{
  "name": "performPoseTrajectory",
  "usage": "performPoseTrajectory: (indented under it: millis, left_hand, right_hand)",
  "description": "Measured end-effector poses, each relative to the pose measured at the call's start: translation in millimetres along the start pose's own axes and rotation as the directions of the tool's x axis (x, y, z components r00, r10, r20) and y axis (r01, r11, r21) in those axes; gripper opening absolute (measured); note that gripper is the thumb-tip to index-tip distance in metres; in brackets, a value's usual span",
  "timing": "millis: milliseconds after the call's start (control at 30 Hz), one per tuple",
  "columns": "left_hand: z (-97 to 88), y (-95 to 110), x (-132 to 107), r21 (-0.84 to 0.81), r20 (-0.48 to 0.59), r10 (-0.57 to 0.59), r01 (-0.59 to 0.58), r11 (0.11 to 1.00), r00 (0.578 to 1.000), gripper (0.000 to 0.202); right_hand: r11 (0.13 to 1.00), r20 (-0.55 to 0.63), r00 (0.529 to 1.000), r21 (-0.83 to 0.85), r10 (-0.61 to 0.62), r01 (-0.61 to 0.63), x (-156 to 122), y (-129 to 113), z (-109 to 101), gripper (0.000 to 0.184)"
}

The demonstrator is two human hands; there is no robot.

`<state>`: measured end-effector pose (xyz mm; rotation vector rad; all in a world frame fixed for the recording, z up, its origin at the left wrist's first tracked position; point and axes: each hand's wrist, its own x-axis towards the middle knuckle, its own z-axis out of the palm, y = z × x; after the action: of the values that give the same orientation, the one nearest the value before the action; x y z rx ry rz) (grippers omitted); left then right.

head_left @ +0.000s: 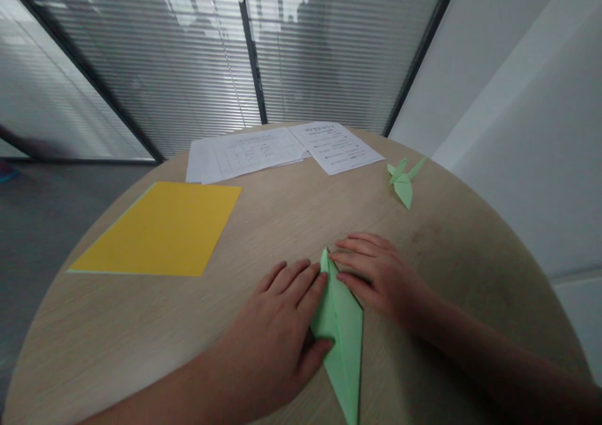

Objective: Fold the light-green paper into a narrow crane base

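Observation:
A long, narrow folded piece of light green paper [345, 337] lies on the round wooden table [282, 224] near its front edge. My left hand [282, 325] lies flat on its left side, fingers stretched toward the upper tip and thumb pressing the fold. My right hand [376, 274] rests flat at its right side, fingertips touching the upper point. Both hands are open and pressed on the paper.
A finished green paper crane [403, 180] sits at the right rear. A stack of yellow paper [162, 227] lies at the left. Printed white sheets [282, 149] lie at the far edge. Behind are glass walls with blinds and a white wall.

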<state>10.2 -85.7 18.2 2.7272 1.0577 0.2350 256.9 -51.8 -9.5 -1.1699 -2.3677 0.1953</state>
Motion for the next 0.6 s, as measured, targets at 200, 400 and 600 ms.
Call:
performPoseTrajectory:
  millis: [200,400,600]
  left_hand:
    - [-2.5,-2.9,-0.8,-0.010,0.016,-0.050,0.050,0.999,0.999,0.081]
    - [-2.7,-4.1,3.1,-0.007,0.036,-0.083,0.083,0.996,0.996,0.087]
    - [-4.6,0.9,2.4,-0.011,-0.012,-0.140,0.139,0.990,0.990,0.088]
  right_hand:
    - [0.999,-0.023,0.999,-0.022,0.039,-0.039,-0.7,-3.2,3.4,0.032]
    - [0.997,-0.071,0.995,0.043,0.067,-0.064,-1.4,-1.7,9.7,0.028]
    - [0.965,-0.045,0.988,0.223,0.150,-0.137,3.5,-2.5,7.1,0.011]
